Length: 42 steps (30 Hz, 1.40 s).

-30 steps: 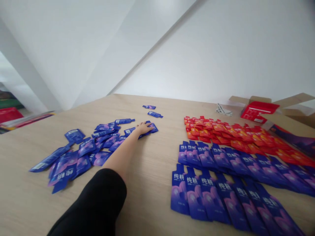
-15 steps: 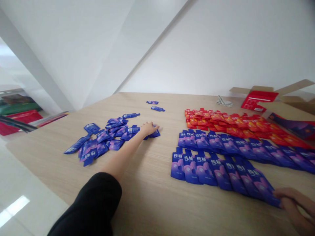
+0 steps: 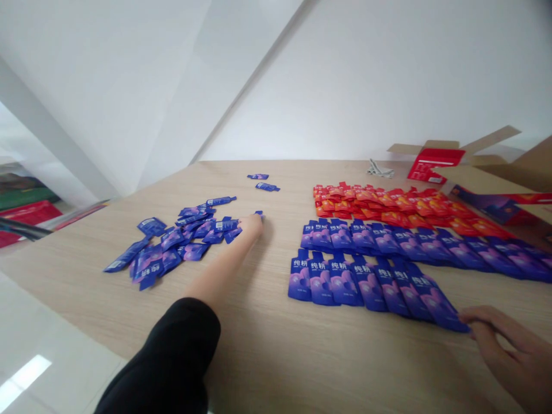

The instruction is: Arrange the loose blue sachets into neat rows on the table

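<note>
My left hand (image 3: 252, 226) reaches out from a black sleeve to the right edge of a loose pile of blue-purple sachets (image 3: 172, 248). Its fingers are closed over a sachet, and only a small blue tip shows past them. At the bottom right, my right hand (image 3: 504, 351) rests its fingertips at the end of a lower row of blue-purple sachets (image 3: 366, 284), fingers apart. Both hands are on a light wood table (image 3: 267, 328).
A second blue-purple row (image 3: 388, 244) and a block of orange-red sachets (image 3: 388, 204) lie further back. Two stray sachets (image 3: 266, 186) sit at the far side. An open cardboard box (image 3: 487, 172) with red packaging stands at the back right. Tile floor lies left.
My right hand has come into view at the bottom right, reaching the lower row's end. My left hand now covers the sachet beneath it. The view has shifted slightly as my head moved.
</note>
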### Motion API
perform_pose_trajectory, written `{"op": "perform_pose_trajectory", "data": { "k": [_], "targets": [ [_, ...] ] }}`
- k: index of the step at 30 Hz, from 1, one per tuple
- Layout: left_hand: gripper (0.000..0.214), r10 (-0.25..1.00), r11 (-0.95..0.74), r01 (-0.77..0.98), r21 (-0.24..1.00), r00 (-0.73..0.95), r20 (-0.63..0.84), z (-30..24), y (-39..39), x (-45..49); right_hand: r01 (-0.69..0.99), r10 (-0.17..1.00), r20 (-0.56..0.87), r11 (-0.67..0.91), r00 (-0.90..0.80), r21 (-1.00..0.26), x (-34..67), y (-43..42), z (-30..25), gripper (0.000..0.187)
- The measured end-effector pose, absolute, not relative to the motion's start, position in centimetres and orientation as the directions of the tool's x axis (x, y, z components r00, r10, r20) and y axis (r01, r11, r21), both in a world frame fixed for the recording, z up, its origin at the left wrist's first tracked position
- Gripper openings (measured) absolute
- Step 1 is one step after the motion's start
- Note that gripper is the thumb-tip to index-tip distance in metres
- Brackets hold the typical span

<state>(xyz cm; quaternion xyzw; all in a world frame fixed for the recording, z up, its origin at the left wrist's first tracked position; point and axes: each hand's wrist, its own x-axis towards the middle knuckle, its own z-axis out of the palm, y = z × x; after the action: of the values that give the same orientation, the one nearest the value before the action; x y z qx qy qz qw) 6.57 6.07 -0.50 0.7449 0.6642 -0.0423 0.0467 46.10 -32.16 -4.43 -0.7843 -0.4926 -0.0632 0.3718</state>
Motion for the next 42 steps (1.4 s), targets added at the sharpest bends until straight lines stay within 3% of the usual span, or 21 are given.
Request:
{"op": "perform_pose_trajectory", "data": {
  "k": [6, 9, 12, 15, 16, 18, 20, 25, 28, 32, 34, 36, 38, 42],
  "targets": [
    [0.035, 1.000, -0.021, 0.993, 0.119, 0.022, -0.004, 2.7, 4.4, 5.2, 0.792, 0.788, 0.407, -0.158, 0.461, -0.590, 45.6, -31.7, -4.2, 0.012],
    [0.032, 0.995, -0.085, 0.968, 0.237, 0.072, 0.064, 5.4, 2.8, 5.4, 0.784, 0.808, 0.430, -0.061, 0.402, -0.618, 44.5, -31.1, -3.7, 0.008],
    [0.034, 0.969, -0.245, 0.891, 0.383, 0.234, 0.077, 7.5, -0.3, 7.3, 0.723, 0.846, 0.400, 0.025, 0.352, -0.690, 42.1, -30.0, -1.8, 0.011],
    [0.034, 0.849, -0.338, 0.545, 0.768, 0.529, -0.002, 7.8, -5.3, 10.6, 0.593, 0.875, 0.374, 0.132, 0.306, -0.794, 38.7, -28.2, 1.0, 0.023],
    [0.035, 0.778, -0.268, 0.355, 0.896, 0.628, -0.016, 7.5, -7.2, 11.8, 0.540, 0.881, 0.371, 0.169, 0.292, -0.825, 37.6, -27.5, 1.9, 0.029],
    [0.038, 0.662, -0.069, 0.043, 0.997, 0.750, 0.014, 6.9, -10.9, 14.1, 0.453, 0.897, 0.364, 0.223, 0.251, -0.863, 35.5, -26.0, 3.3, 0.042],
    [0.038, 0.629, 0.019, -0.089, 0.996, 0.775, 0.057, 6.2, -14.1, 16.0, 0.373, 0.898, 0.359, 0.251, 0.253, -0.893, 34.0, -24.6, 4.1, 0.050],
    [0.028, 0.682, 0.047, -0.165, 0.985, 0.726, 0.089, 4.9, -18.0, 18.2, 0.254, 0.903, 0.325, 0.257, 0.280, -0.932, 32.8, -22.9, 3.4, 0.043],
    [0.025, 0.711, 0.234, -0.270, 0.934, 0.703, 0.025, 4.2, -18.4, 18.8, 0.265, 0.856, 0.359, 0.273, 0.371, -0.925, 32.9, -22.3, 2.3, 0.044],
    [0.055, 0.747, 0.452, -0.399, 0.798, 0.659, -0.094, 3.6, -18.6, 19.1, 0.256, 0.771, 0.406, 0.318, 0.491, -0.913, 33.0, -21.3, 1.9, 0.049],
    [0.058, 0.657, 0.568, -0.339, 0.750, 0.736, -0.164, 3.3, -18.8, 19.1, 0.250, 0.745, 0.410, 0.326, 0.526, -0.912, 32.9, -21.0, 2.3, 0.051],
    [0.049, 0.420, 0.673, -0.133, 0.728, 0.878, -0.228, 2.9, -18.9, 18.9, 0.257, 0.752, 0.405, 0.314, 0.520, -0.914, 32.9, -21.1, 2.8, 0.049],
    [0.041, 0.240, 0.662, 0.026, 0.749, 0.939, -0.245, 2.5, -18.9, 18.7, 0.260, 0.774, 0.391, 0.297, 0.497, -0.919, 33.1, -21.3, 3.2, 0.044],
    [0.035, 0.303, 0.557, -0.017, 0.830, 0.935, -0.183, 2.1, -18.5, 18.6, 0.163, 0.805, 0.361, 0.323, 0.471, -0.932, 34.3, -21.4, 3.3, 0.036]
  ]
}}
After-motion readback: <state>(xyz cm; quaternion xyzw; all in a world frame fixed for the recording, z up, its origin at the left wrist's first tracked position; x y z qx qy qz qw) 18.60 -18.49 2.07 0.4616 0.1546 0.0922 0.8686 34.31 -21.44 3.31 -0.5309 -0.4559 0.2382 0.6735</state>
